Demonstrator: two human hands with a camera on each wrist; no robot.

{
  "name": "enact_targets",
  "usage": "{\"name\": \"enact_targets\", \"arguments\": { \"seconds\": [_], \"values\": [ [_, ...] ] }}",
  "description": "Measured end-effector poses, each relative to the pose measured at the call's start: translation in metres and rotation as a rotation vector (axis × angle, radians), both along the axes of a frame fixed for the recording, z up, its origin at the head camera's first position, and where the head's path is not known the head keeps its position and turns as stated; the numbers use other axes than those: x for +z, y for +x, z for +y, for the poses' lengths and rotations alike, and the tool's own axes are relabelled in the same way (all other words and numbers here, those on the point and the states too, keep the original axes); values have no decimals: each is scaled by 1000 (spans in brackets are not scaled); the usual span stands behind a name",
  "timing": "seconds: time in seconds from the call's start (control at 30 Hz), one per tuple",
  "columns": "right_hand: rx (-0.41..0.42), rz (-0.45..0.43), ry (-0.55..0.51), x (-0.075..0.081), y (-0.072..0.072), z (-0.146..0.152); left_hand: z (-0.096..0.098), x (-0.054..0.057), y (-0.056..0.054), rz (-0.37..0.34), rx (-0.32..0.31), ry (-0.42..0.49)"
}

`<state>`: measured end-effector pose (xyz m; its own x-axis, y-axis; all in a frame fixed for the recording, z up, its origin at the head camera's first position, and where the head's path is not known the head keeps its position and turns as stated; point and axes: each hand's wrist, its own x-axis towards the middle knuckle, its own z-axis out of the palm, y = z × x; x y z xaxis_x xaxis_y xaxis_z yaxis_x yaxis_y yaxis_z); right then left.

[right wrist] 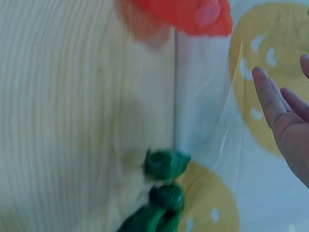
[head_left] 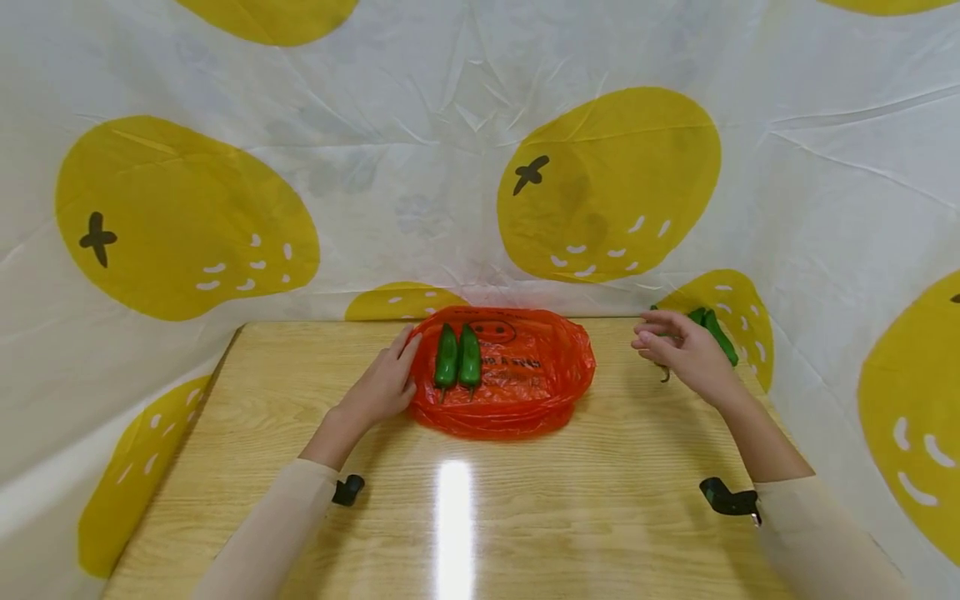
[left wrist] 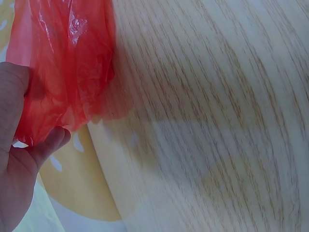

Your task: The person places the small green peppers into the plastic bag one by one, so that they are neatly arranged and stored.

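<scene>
A red plastic bag (head_left: pixel 517 404) with black print lies opened out towards the table's back. Two green peppers (head_left: pixel 469 358) rest side by side at its left part, stems towards me. My left hand (head_left: pixel 384 385) holds the bag's left edge; in the left wrist view its thumb (left wrist: pixel 57 139) and fingers are on either side of the red film. Off to the right, my right hand (head_left: pixel 690 354) is raised over more green peppers (head_left: pixel 718 335), partly hiding them. Its fingers are loosely extended and hold nothing; the right wrist view shows them apart from the peppers (right wrist: pixel 166 164).
The wooden table (head_left: pixel 600 500) carries a bright light reflection in front of the bag. A white cloth (head_left: pixel 412 192) with yellow fruit prints hangs behind and at both sides. Dark wrist mounts (head_left: pixel 727 497) stick out from the sleeves.
</scene>
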<state>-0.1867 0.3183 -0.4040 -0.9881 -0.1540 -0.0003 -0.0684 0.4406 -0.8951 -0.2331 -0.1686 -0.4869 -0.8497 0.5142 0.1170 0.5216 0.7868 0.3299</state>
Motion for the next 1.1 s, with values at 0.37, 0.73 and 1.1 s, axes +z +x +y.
{"name": "enact_targets", "arguments": {
  "seconds": [0.37, 0.73, 1.1],
  "values": [
    [-126, 47, 302, -21, 7, 64, -2, 0, -4, 18, 4, 0],
    [-150, -5, 511, -37, 28, 95, -1, 2, -4, 24, -8, -9],
    [-155, -4, 616, -61, 37, 113, -1, -3, -1, 39, -9, -6]
  ]
}}
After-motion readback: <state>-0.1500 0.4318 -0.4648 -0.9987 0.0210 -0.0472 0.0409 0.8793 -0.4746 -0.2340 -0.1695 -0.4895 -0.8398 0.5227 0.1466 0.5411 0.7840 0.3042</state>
